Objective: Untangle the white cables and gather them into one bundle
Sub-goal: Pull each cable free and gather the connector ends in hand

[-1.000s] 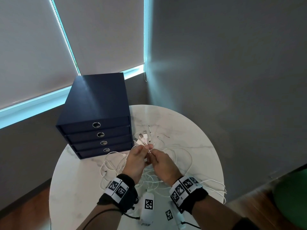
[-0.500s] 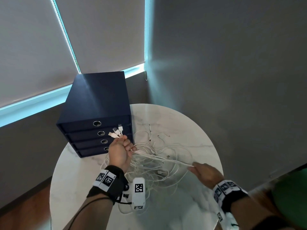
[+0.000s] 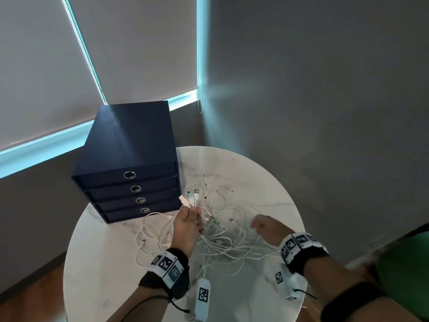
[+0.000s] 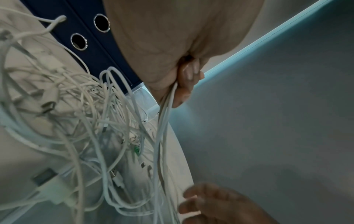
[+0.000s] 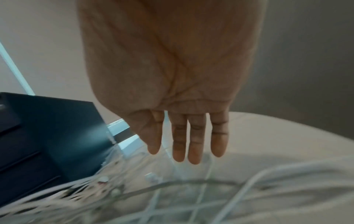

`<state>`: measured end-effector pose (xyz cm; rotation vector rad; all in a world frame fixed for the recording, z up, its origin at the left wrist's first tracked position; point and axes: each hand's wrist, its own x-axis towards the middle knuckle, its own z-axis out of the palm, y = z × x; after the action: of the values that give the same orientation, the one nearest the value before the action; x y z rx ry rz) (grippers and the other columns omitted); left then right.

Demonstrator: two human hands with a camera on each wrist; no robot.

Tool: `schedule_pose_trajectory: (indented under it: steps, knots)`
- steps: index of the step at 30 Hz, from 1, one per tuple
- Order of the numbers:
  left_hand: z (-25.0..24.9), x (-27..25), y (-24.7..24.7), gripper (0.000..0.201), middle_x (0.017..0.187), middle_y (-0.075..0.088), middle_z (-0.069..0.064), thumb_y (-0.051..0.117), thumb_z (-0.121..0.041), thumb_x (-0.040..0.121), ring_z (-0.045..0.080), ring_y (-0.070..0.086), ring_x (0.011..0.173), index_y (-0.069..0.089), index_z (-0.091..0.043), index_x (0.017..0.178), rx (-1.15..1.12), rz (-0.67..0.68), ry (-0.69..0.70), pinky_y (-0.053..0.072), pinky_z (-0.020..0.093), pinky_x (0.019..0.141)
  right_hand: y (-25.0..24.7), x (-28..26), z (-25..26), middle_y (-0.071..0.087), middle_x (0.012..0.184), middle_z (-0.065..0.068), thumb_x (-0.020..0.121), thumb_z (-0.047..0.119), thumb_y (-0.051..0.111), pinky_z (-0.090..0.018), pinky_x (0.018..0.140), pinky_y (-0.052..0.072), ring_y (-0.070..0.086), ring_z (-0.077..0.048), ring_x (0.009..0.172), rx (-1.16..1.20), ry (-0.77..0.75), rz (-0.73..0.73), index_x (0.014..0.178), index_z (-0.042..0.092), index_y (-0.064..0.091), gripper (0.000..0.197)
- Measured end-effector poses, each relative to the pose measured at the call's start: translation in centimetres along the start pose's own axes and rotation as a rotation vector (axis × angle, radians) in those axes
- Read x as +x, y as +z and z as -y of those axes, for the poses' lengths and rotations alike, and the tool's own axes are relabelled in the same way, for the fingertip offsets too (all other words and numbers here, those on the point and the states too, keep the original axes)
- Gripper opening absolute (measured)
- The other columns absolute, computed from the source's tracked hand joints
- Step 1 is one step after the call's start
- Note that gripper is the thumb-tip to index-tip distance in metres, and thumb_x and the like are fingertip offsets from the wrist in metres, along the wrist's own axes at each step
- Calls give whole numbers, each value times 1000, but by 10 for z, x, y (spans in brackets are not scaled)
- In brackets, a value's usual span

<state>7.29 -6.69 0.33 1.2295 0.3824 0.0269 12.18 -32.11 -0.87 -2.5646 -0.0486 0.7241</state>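
Observation:
A tangle of white cables [image 3: 222, 238] lies on the round marble table [image 3: 267, 182]. My left hand [image 3: 189, 223] is raised above the tangle and grips several cables near their ends, with three USB plugs [image 3: 190, 196] sticking up out of the fist. In the left wrist view the held cables [image 4: 164, 115] hang down from the curled fingers [image 4: 188, 78] into the loose pile [image 4: 80, 109]. My right hand [image 3: 267, 227] hovers to the right over the tangle, and in the right wrist view its fingers [image 5: 195, 141] are straight and hold nothing.
A dark blue drawer box [image 3: 130, 168] with several ring-pull drawers stands at the back left of the table, close to the plugs. Grey walls and a window blind [image 3: 92, 54] lie behind. The table's right edge [image 3: 299, 228] runs just past my right hand.
My left hand with the plugs has moved right, off the drawer fronts and over the tangle. My right hand has let go of the stretched cable, opened, and come back toward the pile.

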Motion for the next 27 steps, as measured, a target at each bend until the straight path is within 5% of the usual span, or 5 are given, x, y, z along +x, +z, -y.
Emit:
schedule_pose_trajectory:
  steps: [5, 10, 14, 21, 27]
  knots:
    - [-5, -5, -2, 25, 54, 39, -6, 37, -9, 106, 9, 36, 44, 52, -5, 87, -31, 1, -10, 34, 30, 54, 39, 5, 40, 68, 110, -13, 92, 25, 56, -24, 76, 40, 63, -27, 102, 20, 20, 43, 103, 13, 69, 22]
    - [-6, -5, -9, 24, 61, 50, 3, 34, -7, 106, 13, 40, 44, 55, -3, 94, -52, -2, -38, 41, 32, 56, 27, 4, 60, 74, 81, -9, 84, 10, 64, -24, 68, 50, 69, -25, 81, 360, -37, -408, 79, 5, 72, 11]
    - [0, -2, -11, 24, 60, 49, 2, 34, -6, 105, 14, 41, 45, 55, -5, 94, -82, -31, -72, 44, 30, 55, 3, 5, 94, 73, 65, -5, 82, 6, 63, -37, 64, 60, 72, -26, 73, 782, -95, -480, 78, 15, 70, 12]
    - [-4, -5, -12, 26, 49, 34, -5, 36, -4, 103, 10, 33, 37, 52, -9, 84, -194, -41, -125, 38, 24, 43, 24, 19, 74, 64, 118, -14, 95, 14, 44, -31, 89, 46, 61, -31, 110, 18, 67, -306, 108, 3, 64, 26]
    - [-7, -7, -13, 26, 49, 33, -5, 38, -5, 102, 10, 31, 39, 53, -10, 82, -196, -48, -138, 36, 24, 45, 62, 20, 37, 72, 95, -15, 88, 15, 57, -28, 76, 51, 68, -28, 90, 187, 165, -140, 94, 2, 73, 21]
